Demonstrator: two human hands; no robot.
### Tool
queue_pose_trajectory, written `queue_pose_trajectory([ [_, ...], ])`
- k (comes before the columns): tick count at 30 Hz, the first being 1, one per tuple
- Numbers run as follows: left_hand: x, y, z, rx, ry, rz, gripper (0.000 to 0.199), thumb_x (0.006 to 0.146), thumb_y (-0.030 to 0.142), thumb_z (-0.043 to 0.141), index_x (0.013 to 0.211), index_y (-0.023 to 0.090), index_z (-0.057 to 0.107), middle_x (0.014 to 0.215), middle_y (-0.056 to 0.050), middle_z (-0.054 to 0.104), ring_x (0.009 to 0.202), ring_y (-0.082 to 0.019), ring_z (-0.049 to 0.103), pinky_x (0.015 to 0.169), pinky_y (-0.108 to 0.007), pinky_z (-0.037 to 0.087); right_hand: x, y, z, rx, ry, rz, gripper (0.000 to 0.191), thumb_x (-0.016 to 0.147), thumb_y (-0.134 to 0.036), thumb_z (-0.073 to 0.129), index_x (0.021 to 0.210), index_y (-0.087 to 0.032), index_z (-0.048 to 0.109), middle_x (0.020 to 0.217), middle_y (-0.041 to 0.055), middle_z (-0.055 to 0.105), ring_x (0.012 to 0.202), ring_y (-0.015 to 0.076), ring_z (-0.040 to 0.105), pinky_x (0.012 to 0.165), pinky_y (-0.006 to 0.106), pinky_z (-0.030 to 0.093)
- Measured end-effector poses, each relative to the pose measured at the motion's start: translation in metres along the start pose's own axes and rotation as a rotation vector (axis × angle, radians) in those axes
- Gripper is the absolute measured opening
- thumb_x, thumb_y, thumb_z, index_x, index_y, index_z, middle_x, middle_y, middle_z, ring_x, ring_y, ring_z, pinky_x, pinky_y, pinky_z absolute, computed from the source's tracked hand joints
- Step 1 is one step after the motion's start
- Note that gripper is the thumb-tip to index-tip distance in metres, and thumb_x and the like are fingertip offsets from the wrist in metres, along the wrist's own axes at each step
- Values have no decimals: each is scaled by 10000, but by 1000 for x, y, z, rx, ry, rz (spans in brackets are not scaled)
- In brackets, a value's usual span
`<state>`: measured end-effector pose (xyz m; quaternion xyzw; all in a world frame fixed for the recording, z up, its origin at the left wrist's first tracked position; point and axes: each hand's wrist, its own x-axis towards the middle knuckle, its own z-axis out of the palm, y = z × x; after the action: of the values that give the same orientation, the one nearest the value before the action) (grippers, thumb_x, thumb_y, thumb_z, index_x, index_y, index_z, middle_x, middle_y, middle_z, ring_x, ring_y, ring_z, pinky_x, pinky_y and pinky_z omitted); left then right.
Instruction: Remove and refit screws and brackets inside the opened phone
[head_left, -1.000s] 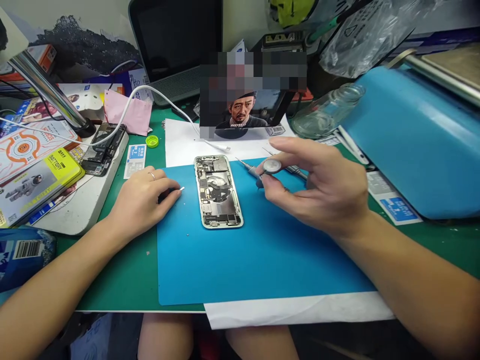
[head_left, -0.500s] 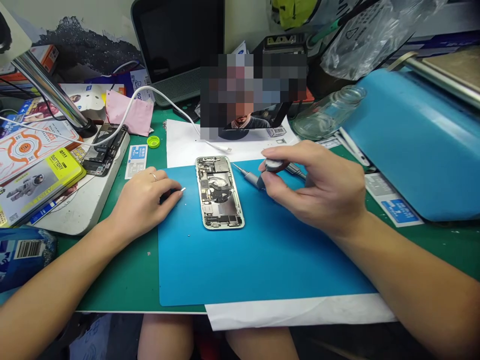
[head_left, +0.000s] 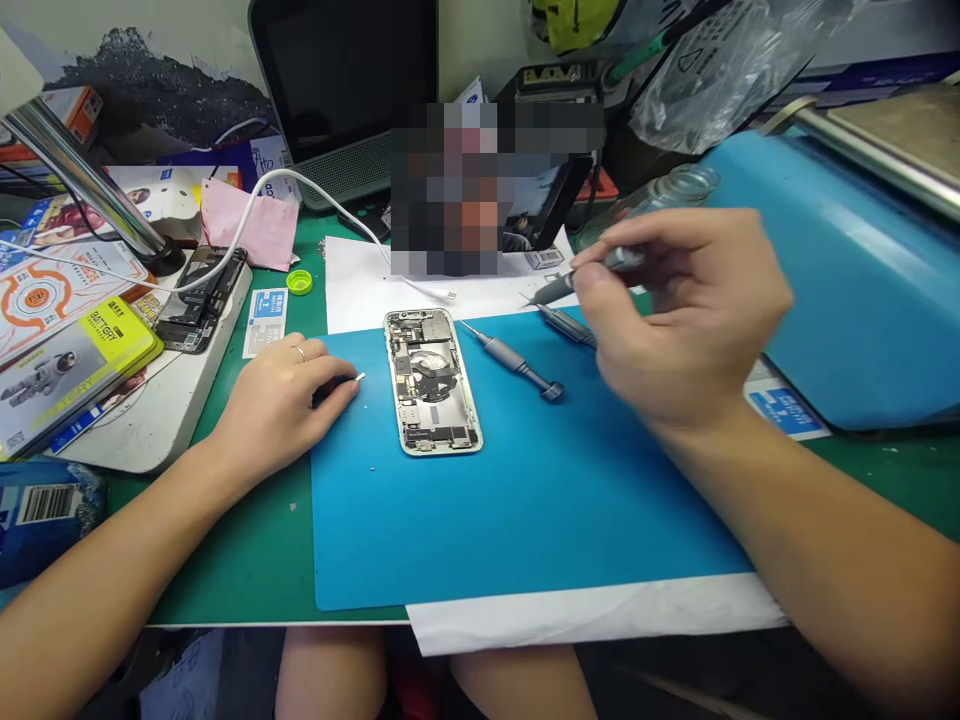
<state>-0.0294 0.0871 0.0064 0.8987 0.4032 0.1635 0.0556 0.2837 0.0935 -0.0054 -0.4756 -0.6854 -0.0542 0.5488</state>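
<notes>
An opened smartphone (head_left: 433,385) lies on the blue mat (head_left: 480,530), its circuit boards and metal parts bare. My left hand (head_left: 281,400) rests at the mat's left edge, fingers closed in a pinch on a tiny silvery piece (head_left: 361,377); its exact kind is too small to tell. My right hand (head_left: 686,310) is raised right of the phone, shut on a grey screwdriver (head_left: 553,289) whose thin tip points left. Below it a second grey screwdriver (head_left: 510,357) lies beside the phone. A third screwdriver (head_left: 566,326) is partly hidden behind my right hand.
Tiny bits lie on the mat left of the phone. A white cable (head_left: 322,185) arches across the back to a white sheet (head_left: 352,290). At left stand a yellow battery box (head_left: 82,370) and another opened phone (head_left: 201,305). A glass jar (head_left: 679,190) lies behind my right hand.
My right hand has moved up and to the right, uncovering the handle of the screwdriver lying by the phone. My left hand keeps its pinch. The view has shifted slightly.
</notes>
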Motion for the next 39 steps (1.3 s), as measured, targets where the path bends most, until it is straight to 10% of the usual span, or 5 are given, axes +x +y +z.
queue_pose_trajectory([
  [8, 1, 0, 0, -14, 3, 2, 223, 985, 322, 585, 1001, 172, 748, 833, -47, 694, 806, -212, 605, 735, -350, 462, 9, 1, -8, -182, -292, -31, 179, 880, -93, 588, 808, -255, 616, 842, 59, 675, 787, 227, 644, 669, 383, 515],
  [18, 0, -1, 0, -22, 3, -11, 220, 987, 325, 576, 1003, 178, 740, 821, -41, 684, 810, -207, 595, 743, -346, 459, 4, 9, -11, -286, -753, 101, 267, 898, -262, 595, 1109, -203, 748, 1002, 92, 678, 644, 180, 611, 570, 331, 455],
  [25, 0, 0, 1, -20, 11, -3, 217, 984, 317, 587, 995, 168, 744, 807, -34, 671, 800, -208, 592, 733, -346, 458, 10, -9, -14, -277, -761, 151, 278, 940, -376, 518, 942, -218, 746, 965, 100, 718, 778, 252, 648, 683, 372, 460],
  [32, 0, 1, 0, -31, 12, -8, 214, 979, 315, 595, 1000, 168, 749, 832, -38, 675, 816, -210, 598, 732, -347, 463, 4, -7, -10, -193, -961, 122, 401, 902, -372, 533, 1257, -267, 687, 740, 26, 676, 681, 222, 628, 598, 331, 386],
  [39, 0, 2, -1, -27, 8, -5, 223, 984, 320, 587, 1007, 170, 749, 843, -39, 679, 822, -212, 600, 740, -353, 470, 7, -20, -11, 0, -852, 593, 277, 842, -334, 558, 983, -262, 785, 708, 22, 700, 488, 178, 573, 538, 348, 424],
])
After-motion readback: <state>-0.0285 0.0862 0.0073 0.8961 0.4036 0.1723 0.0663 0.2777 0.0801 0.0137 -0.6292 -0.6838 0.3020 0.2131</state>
